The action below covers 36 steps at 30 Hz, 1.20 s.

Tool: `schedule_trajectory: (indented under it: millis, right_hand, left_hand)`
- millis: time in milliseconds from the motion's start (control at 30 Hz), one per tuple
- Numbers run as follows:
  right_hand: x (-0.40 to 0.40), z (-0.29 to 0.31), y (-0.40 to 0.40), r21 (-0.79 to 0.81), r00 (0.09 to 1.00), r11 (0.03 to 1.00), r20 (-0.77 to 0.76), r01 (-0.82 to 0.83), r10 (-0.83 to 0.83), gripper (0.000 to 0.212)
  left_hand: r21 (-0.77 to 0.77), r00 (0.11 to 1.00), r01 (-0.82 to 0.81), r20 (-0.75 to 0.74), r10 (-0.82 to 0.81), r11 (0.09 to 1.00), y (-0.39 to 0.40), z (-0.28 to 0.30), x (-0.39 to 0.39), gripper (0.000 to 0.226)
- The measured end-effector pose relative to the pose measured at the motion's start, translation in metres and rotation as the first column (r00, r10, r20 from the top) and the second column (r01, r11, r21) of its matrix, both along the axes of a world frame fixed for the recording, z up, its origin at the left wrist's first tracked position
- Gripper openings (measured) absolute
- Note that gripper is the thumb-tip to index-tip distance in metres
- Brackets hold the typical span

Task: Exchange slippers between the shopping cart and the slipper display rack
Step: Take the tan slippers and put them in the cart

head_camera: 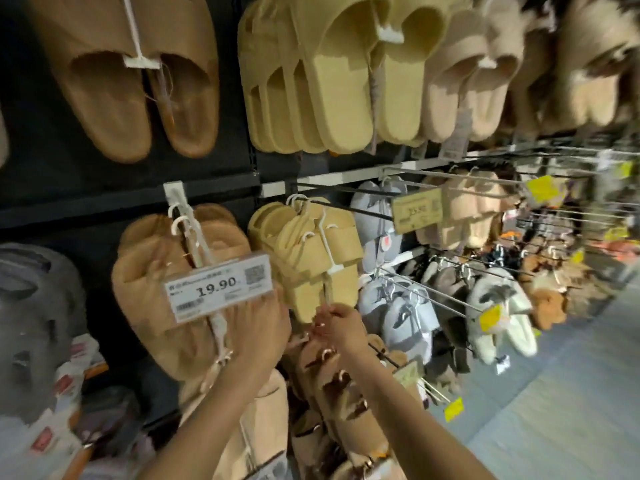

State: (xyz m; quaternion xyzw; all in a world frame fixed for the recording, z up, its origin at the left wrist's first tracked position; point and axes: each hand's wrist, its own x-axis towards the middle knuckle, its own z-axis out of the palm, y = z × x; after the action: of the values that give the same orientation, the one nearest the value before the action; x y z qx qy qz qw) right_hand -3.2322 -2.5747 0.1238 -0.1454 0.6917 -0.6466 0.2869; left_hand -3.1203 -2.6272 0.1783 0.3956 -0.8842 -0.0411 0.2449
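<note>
At the middle row of the slipper display rack [214, 199], left of centre, a tan plush pair [156, 289] hangs on a white hook behind a price tag [220, 287] reading 19.90. The left hand [258, 327] lies against the lower right of this pair, fingers spread fairly straight over the fabric just under the tag; it seems to press or steady rather than grasp.

Just to the right, the right hand [341, 322] has its fingers curled tight at the bottom edge of the yellow open-toe pair [311, 258], apparently pinching its dangling string or label. Exactly what is pinched is too small to tell.

Judged step: taking a pair off, or seating one on, its peg. To do it well, the hanger hook at the top must travel along the peg [332, 206] toward the near end, so a lift from high on the pair should serve better than a pull at the bottom, which would only swing it.

Room: tight. The price tag juts out near the left fingers. Below the hands, brown strapped slippers [332, 382] crowd a lower peg. To the right, wire pegs with grey slippers [398, 306] and yellow tags project into the aisle. Open grey floor [554, 410] lies at near right, the free way to withdraw. No shopping cart is in view.
</note>
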Motion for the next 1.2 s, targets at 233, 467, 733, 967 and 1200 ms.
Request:
schedule_trajectory:
  millis: [233, 467, 733, 967, 1200]
  right_hand:
    - [-0.048, 0.004, 0.221, 0.289, 0.836, 0.872, -0.506, 0.395, -0.212, 0.014]
    - [0.0, -0.015, 0.488, 0.485, 0.591, 0.346, -0.722, 0.804, -0.361, 0.02]
    - [0.171, -0.06, 0.687, 0.579, 0.275, -0.182, -0.611, 0.795, -0.743, 0.023]
    - [0.295, -0.08, 0.732, 0.609, -0.176, -0.509, -0.522, 0.609, -0.835, 0.018]
    - [0.372, -0.141, 0.722, 0.673, -0.576, -0.612, -0.327, 0.415, -0.749, 0.022]
  left_hand:
    - [-0.092, 0.864, 0.502, 0.093, -0.495, 0.86, 0.146, -0.031, -0.092, 0.032]
    - [0.079, 0.531, 0.835, 0.147, -0.835, 0.545, 0.36, -0.06, -0.131, 0.022]
    - [0.188, -0.108, 0.98, 0.259, -0.96, -0.059, 0.602, -0.107, -0.068, 0.023]
    - [0.27, -0.534, 0.84, 0.255, -0.806, -0.471, 0.724, -0.127, -0.021, 0.021]
    - [0.385, -0.77, 0.638, 0.318, -0.553, -0.667, 0.786, -0.156, 0.013, 0.023]
